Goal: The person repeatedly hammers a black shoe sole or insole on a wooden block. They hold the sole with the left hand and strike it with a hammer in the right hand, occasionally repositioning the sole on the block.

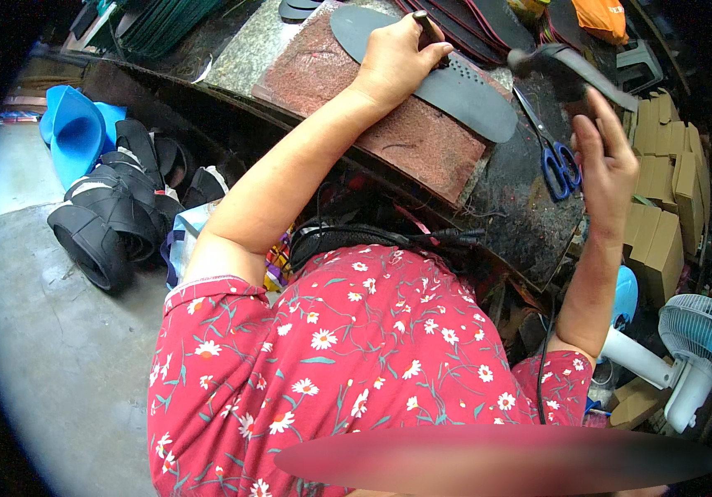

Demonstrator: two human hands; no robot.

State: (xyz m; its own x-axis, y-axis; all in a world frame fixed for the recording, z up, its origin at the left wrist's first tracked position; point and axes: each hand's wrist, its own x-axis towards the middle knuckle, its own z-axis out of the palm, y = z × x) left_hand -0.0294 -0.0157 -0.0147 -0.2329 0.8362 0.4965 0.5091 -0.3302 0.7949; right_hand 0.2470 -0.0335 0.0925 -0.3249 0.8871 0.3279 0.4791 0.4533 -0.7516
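Note:
My left hand (397, 66) is closed round a short dark punch (429, 26), which it holds upright over a grey shoe sole (476, 103). A patch of small holes shows in the sole beside the punch. Beneath the sole is a worn reddish block (323, 83) on the workbench. Raised at the right, my right hand (608, 161) grips what looks like a hammer (575, 70), smeared by motion. Its fingers are partly hidden behind the tool. Scissors with blue handles (560, 166) lie on the bench, just left of my right hand.
Dark soles with red edges (488, 29) lie at the bench's back. An orange bag (602, 18) is at the far right. Cardboard boxes (654, 240) and a white fan (691, 348) stand at right. Black shoe-like pieces (111, 211) and a blue piece (74, 132) sit at left.

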